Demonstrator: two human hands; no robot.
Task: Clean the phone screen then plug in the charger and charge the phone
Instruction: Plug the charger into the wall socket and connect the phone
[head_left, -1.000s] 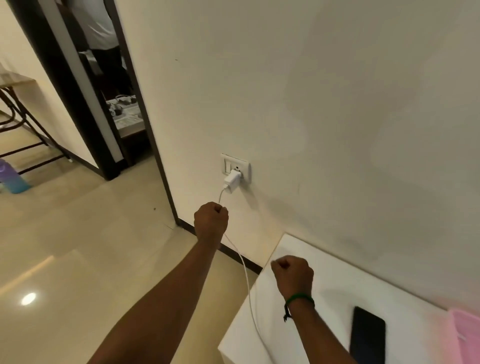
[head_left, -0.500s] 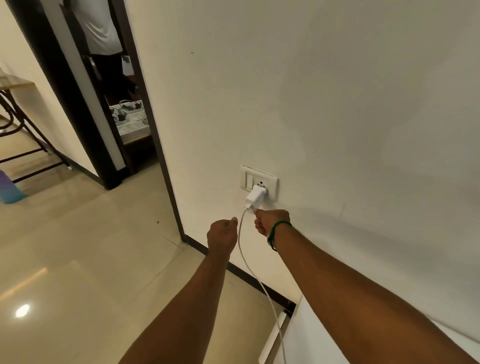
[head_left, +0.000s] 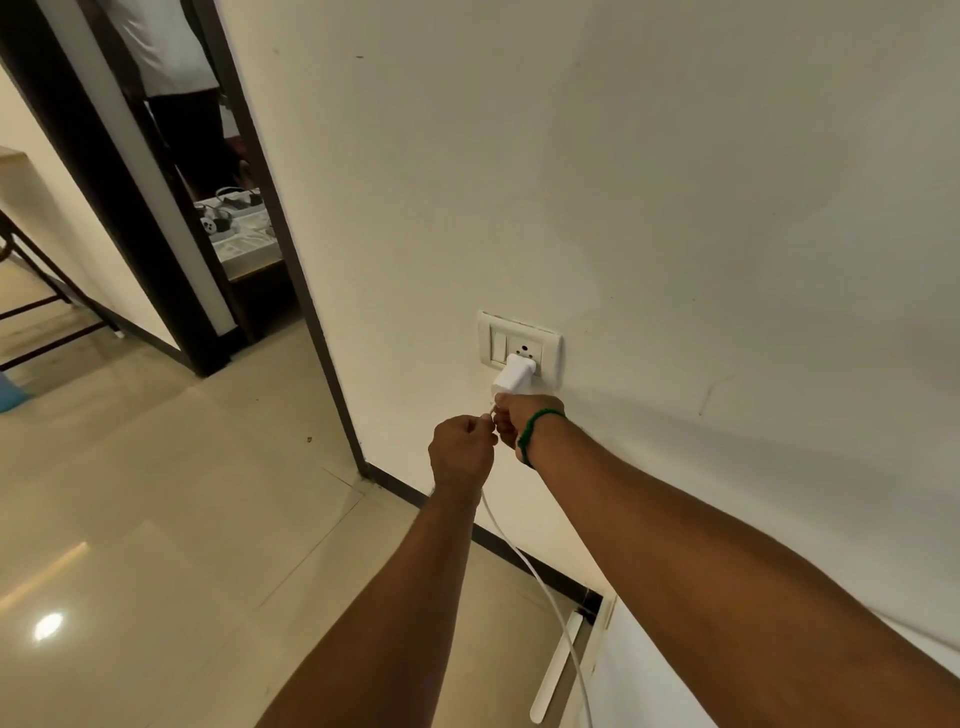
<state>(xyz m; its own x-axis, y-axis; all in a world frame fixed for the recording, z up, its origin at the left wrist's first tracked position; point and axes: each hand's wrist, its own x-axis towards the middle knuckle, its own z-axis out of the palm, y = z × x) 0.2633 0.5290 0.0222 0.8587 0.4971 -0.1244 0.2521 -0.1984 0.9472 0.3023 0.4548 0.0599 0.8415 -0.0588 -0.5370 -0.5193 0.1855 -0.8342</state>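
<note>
- Charger (head_left: 513, 376): a white block seated in the wall socket (head_left: 549, 349), at the lower edge of the socket plate, low on the wall and beside a doorway.
- On the cable (head_left: 540, 582) is the left hand (head_left: 462, 452). Its fingers are curled, and thumb and forefinger pinch the cable's top end just beneath the charger. The slack hangs from under this hand toward the floor.
- At the charger is the right hand (head_left: 511, 423), with a green wristband (head_left: 535, 434) at the wrist. Its curled fingertips pinch the block's lower end, apparently to steady it.
- The phone is not in view. Only a corner of the white table (head_left: 639, 675) shows at lower right.
- The fingers hide whether the cable's plug is fully home in the charger.
- Likely risks from here:
  - Pushing the plug in crooked could jam it or leave it half seated, so no charge would flow.
  - Pressing upward without a firm hold on the block could lever the charger out of the wall socket.
  - The switch (head_left: 500, 343) beside the socket may be off; I cannot tell.
  - The hanging slack could snag on the table edge and tug the plug loose.
</note>
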